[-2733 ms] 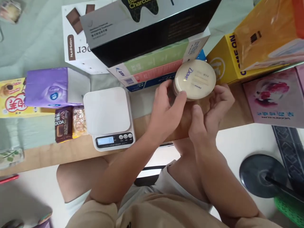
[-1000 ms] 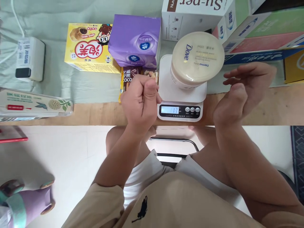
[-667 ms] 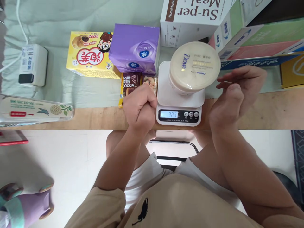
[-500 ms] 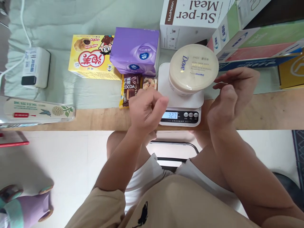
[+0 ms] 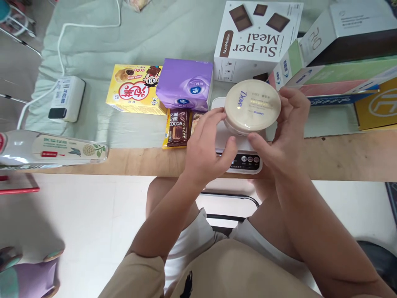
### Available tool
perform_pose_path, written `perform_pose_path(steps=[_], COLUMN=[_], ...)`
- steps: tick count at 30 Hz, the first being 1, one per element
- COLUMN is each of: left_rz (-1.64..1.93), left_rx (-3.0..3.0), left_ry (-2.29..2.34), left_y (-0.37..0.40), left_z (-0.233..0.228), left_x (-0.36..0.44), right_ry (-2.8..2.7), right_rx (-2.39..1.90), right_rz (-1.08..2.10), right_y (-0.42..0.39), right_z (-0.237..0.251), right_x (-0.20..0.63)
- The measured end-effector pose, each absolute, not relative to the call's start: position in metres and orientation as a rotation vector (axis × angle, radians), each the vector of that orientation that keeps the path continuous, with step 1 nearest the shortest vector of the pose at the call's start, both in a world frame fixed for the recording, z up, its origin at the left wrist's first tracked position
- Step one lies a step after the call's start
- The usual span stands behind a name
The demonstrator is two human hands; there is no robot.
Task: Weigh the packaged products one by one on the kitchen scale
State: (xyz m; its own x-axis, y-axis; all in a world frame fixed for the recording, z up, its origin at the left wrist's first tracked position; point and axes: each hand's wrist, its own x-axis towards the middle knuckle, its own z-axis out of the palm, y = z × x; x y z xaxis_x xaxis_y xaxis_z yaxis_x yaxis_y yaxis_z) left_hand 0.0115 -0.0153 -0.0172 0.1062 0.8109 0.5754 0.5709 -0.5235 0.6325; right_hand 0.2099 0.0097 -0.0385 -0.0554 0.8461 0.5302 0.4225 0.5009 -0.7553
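A round cream-coloured Dove cream jar (image 5: 252, 105) stands lid up on a white kitchen scale (image 5: 223, 142). My right hand (image 5: 283, 132) curves round the jar's right side, with fingers behind it and the thumb at its front edge. At the jar's left, my left hand (image 5: 209, 145) is open, thumb apart, its fingertips close to the jar's side; I cannot tell whether they touch. This hand covers most of the scale's display. Partly behind its fingers lie a brown cocoa snack packet (image 5: 179, 128) and a second small packet.
Behind stand a purple tissue pack (image 5: 182, 82), a yellow snack box (image 5: 133, 89) and a white Su-per Meal box (image 5: 254, 49). Several cartons (image 5: 335, 76) lean at the right. A bottle (image 5: 52, 149) lies along the left front edge, near a white power adapter (image 5: 67, 99).
Both hands have moved in to the jar. My right hand has taken hold of its side, and my left has opened from a loose fist. The view has shifted slightly.
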Motion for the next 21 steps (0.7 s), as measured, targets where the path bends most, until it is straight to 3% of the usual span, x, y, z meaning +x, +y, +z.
perform_pose_path(steps=[6, 14, 21], left_rz=[1.322, 1.805, 1.838], left_rx=[2.022, 1.813, 1.064], left_ry=[1.318, 1.030, 1.086], left_y=[-0.017, -0.010, 0.004], left_z=[-0.013, 0.004, 0.016], left_x=[0.016, -0.012, -0.086], right_ry=[-1.721, -1.664, -1.970], right_rx=[-1.095, -0.809, -0.730], right_rz=[0.373, 0.370, 0.467], right_y=[0.012, -0.004, 0.000], right_z=[-0.030, -0.012, 0.028], right_x=[0.204, 0.176, 0.093])
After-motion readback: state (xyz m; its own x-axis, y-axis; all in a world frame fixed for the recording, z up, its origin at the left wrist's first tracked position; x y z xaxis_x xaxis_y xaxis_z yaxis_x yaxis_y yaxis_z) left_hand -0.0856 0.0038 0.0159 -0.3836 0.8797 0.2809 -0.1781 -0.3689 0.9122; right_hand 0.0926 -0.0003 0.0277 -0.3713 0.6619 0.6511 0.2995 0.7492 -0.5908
